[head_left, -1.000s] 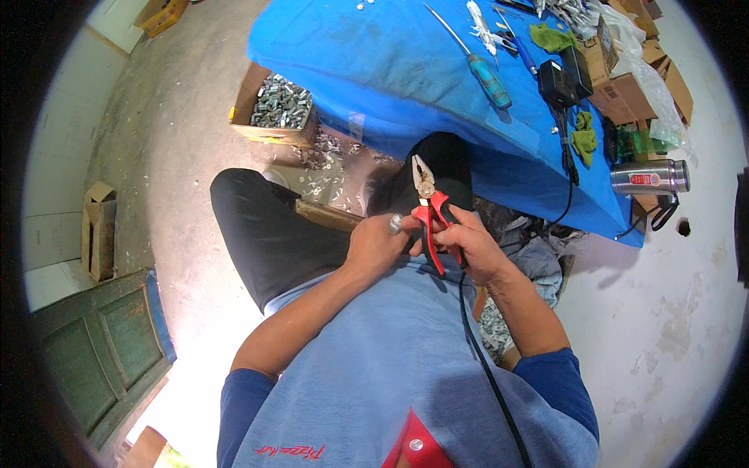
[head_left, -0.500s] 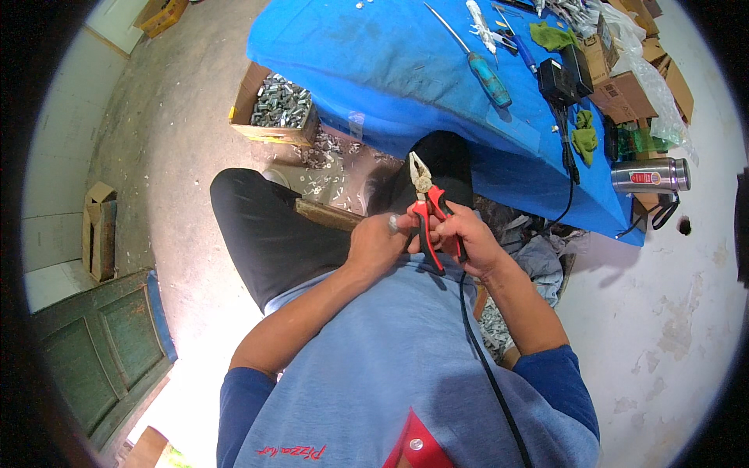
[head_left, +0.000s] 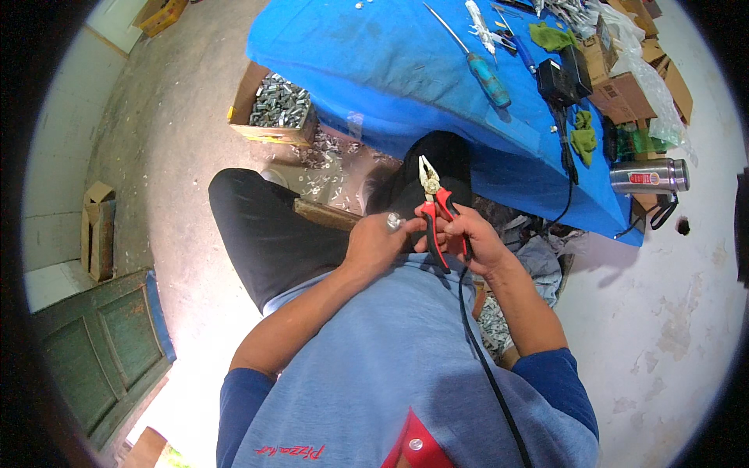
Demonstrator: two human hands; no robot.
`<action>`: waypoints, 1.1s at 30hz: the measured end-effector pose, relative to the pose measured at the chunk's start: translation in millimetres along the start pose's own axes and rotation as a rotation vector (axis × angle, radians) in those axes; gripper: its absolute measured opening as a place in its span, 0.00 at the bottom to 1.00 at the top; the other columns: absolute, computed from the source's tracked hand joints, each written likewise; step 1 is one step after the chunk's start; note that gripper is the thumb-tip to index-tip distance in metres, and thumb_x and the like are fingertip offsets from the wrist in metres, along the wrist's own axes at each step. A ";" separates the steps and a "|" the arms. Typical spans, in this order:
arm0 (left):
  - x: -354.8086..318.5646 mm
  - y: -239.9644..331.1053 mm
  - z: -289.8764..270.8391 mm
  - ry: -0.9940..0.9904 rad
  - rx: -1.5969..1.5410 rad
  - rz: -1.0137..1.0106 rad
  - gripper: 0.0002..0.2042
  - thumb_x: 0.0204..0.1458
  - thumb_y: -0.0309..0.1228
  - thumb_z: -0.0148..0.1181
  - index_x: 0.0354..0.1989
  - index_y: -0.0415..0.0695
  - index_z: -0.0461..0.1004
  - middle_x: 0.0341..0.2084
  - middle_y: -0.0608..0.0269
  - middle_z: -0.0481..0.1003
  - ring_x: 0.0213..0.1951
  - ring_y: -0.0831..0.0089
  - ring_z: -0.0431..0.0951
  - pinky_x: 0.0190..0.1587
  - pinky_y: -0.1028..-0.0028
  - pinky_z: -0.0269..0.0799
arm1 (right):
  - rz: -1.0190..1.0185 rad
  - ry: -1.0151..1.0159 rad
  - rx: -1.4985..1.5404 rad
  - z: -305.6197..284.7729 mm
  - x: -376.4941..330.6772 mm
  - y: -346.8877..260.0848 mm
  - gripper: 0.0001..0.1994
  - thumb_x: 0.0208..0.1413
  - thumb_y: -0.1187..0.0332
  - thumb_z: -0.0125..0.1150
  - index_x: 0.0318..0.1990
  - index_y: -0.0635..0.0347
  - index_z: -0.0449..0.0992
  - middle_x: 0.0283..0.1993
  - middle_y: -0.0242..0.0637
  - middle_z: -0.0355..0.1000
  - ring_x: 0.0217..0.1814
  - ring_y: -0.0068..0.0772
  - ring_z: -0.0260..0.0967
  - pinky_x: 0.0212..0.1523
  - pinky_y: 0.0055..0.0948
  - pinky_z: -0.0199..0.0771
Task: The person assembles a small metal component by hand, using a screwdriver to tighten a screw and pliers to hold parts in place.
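Observation:
A pair of combination pliers [head_left: 431, 187] with red and black handles stands upright in front of my lap, its jaws slightly parted. My right hand [head_left: 478, 240] is wrapped round the handles. Close beside it on the left, my left hand [head_left: 376, 243] is closed, its fingertips by the left handle. A small silvery piece [head_left: 394, 221] shows at the left thumb and forefinger; its kind is too small to tell. Whether the left fingers touch the pliers is unclear.
A blue-covered table [head_left: 374, 70] carries a teal-handled screwdriver [head_left: 489, 80], a black power adapter [head_left: 555, 82] and a steel flask [head_left: 649, 176]. On the floor stands a box of metal cylinders [head_left: 279, 101], with small white bits scattered near it. A black cord [head_left: 488, 359] crosses my shirt.
The pliers have shifted a little to the right and stand more upright. My right hand has moved slightly right with them, while my left hand has stayed almost in place.

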State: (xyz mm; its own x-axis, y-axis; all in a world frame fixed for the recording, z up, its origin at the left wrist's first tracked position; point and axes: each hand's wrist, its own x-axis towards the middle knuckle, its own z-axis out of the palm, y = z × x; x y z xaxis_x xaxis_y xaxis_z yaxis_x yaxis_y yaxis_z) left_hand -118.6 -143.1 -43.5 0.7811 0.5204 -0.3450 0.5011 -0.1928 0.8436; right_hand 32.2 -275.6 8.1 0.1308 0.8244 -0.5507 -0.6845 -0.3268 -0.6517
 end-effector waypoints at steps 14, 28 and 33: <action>0.1 -3.9 1.7 0.058 -0.024 0.012 0.13 0.50 0.34 0.59 0.31 0.34 0.77 0.22 0.40 0.75 0.27 0.49 0.79 0.34 0.59 0.72 | 0.370 -0.059 -0.511 13.8 -42.3 -33.1 0.21 0.47 0.71 0.53 0.51 0.67 0.72 0.42 0.43 0.76 0.40 0.28 0.77 0.24 0.21 0.76; -0.3 -2.0 1.9 0.045 -0.018 0.031 0.13 0.50 0.35 0.58 0.35 0.35 0.78 0.27 0.38 0.77 0.33 0.45 0.80 0.36 0.58 0.72 | 0.487 -0.120 -0.439 3.8 -30.0 -31.9 0.22 0.47 0.71 0.55 0.52 0.67 0.70 0.44 0.45 0.76 0.42 0.33 0.77 0.29 0.29 0.82; 0.2 -2.8 3.0 0.072 0.030 0.054 0.14 0.50 0.36 0.59 0.33 0.36 0.79 0.26 0.38 0.76 0.34 0.44 0.79 0.36 0.56 0.73 | 0.494 -0.117 -0.372 1.7 -29.5 -32.5 0.23 0.48 0.70 0.56 0.53 0.68 0.69 0.43 0.47 0.76 0.41 0.35 0.78 0.28 0.28 0.83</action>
State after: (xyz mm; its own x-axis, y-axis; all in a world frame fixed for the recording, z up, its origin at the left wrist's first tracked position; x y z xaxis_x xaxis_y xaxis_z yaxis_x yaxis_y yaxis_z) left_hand -118.7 -145.0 -47.1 0.7789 0.5671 -0.2677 0.4706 -0.2465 0.8472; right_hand 49.4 -288.5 46.3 -0.2312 0.5731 -0.7862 -0.3462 -0.8037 -0.4840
